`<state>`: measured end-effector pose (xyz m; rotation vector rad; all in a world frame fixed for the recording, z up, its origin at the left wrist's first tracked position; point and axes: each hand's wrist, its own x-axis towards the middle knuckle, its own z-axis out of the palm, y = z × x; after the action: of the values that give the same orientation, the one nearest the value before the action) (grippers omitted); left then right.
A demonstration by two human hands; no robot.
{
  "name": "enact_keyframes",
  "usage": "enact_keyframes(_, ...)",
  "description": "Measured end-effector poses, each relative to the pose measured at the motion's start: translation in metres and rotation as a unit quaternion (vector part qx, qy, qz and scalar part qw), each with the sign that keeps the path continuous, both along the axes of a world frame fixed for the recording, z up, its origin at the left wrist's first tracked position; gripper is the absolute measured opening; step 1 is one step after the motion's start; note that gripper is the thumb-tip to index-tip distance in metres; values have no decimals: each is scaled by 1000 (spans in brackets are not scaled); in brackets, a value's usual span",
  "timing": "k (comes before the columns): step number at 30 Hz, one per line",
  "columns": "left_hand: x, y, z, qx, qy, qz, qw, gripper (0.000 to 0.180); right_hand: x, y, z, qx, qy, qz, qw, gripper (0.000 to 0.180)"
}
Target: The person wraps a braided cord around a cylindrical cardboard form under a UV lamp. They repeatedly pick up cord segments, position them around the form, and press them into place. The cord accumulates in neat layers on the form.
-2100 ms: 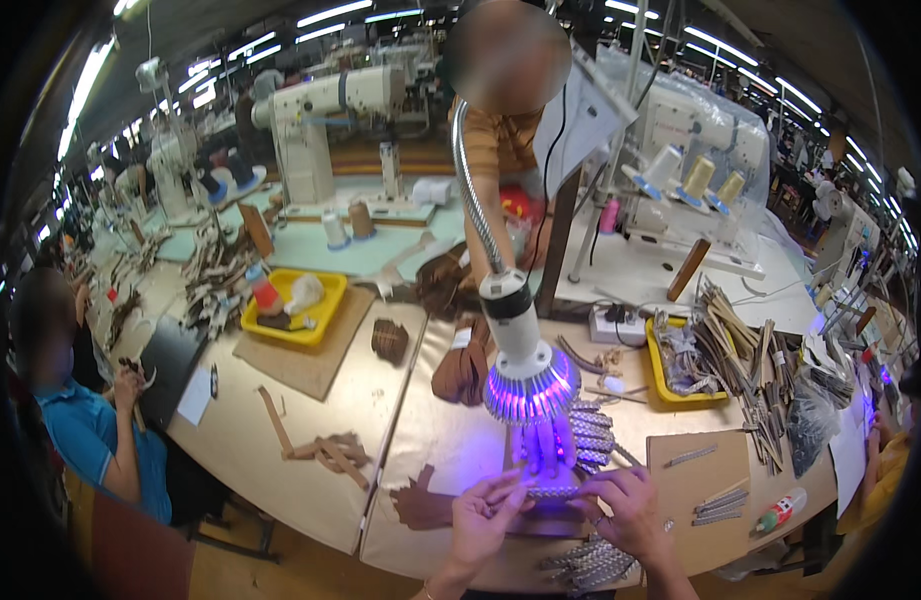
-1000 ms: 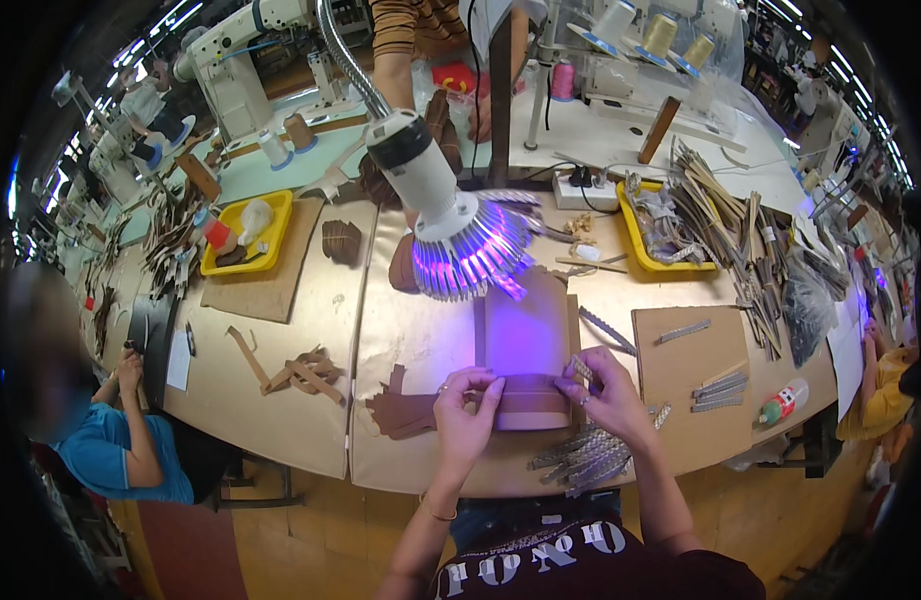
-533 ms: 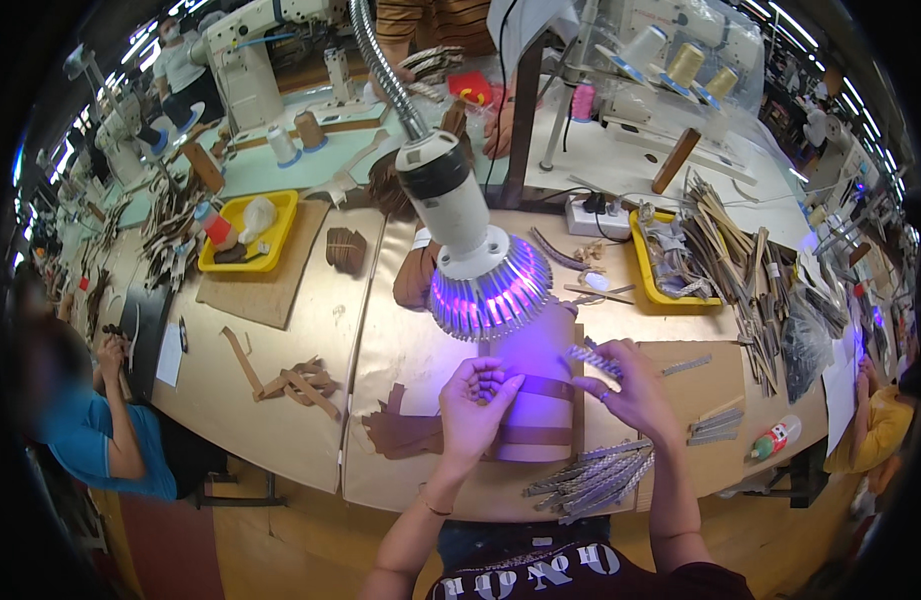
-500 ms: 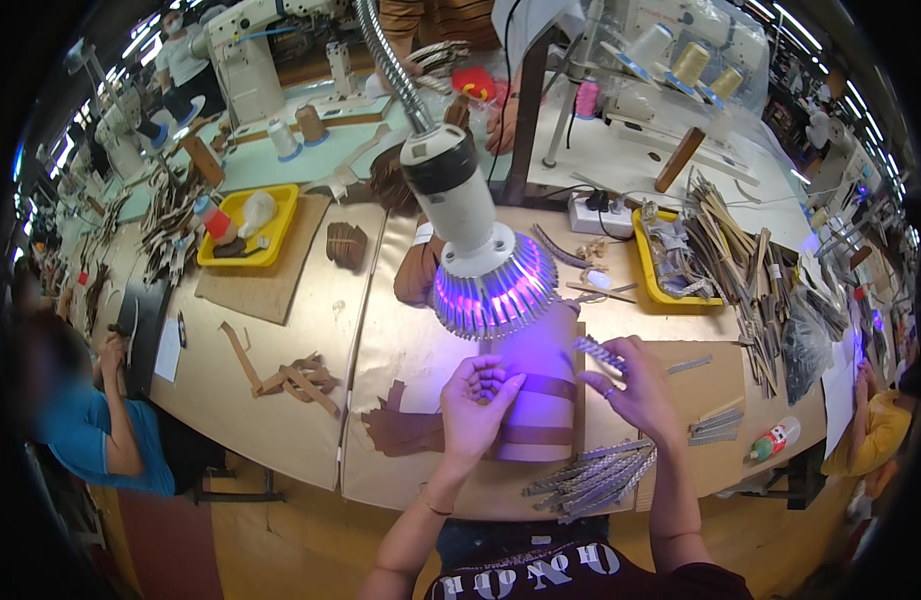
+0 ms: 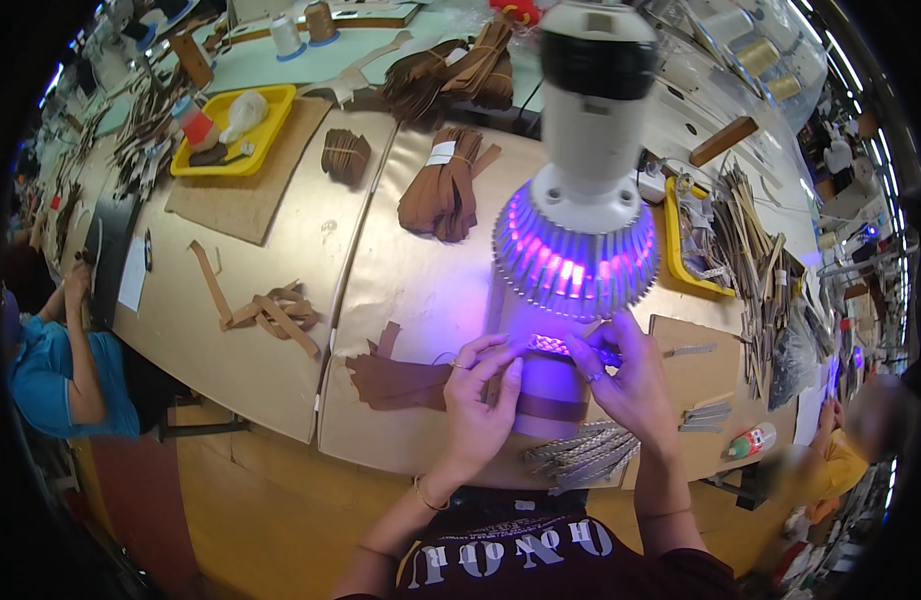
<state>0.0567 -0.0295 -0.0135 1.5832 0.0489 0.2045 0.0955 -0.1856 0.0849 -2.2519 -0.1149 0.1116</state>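
Observation:
Under the lamp's purple light, a braided strip [image 5: 550, 345] lies across a rounded form [image 5: 552, 380] with a brown strip [image 5: 550, 408] around it. My right hand [image 5: 630, 385] is closed, pinching the braid's right part between thumb and fingers. My left hand [image 5: 478, 400] has its fingertips at the braid's left end, closed on it, the thumb just below. A bundle of grey braided strips [image 5: 580, 452] lies by my right wrist. Brown leather strips [image 5: 395, 382] fan out left of my left hand.
A lamp [image 5: 575, 250] hangs low just above my hands. Cardboard [image 5: 685, 365] with short braids lies right, near a small bottle [image 5: 750, 441]. Yellow trays [image 5: 263, 150] stand at far left and right. Brown strip bundles [image 5: 440, 195] lie behind. Co-workers sit on both sides.
My right hand has brought the braided strip down and left onto the rounded form. My left fingers have moved to its end. The view has shifted, so the lamp appears further right.

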Motion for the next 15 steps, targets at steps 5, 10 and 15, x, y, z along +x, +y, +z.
enact_keyframes(5,-2,0,2,80,-45,-9,996,20,-3,2,-18,88,-13,-73,993,30)
enact_keyframes(10,-5,-2,-2,84,-60,-5,995,23,-6,6,-22,170,-3,-143,975,22)
enact_keyframes(15,-5,-1,-1,125,-83,-4,989,26,-10,14,-29,166,5,-143,976,25)
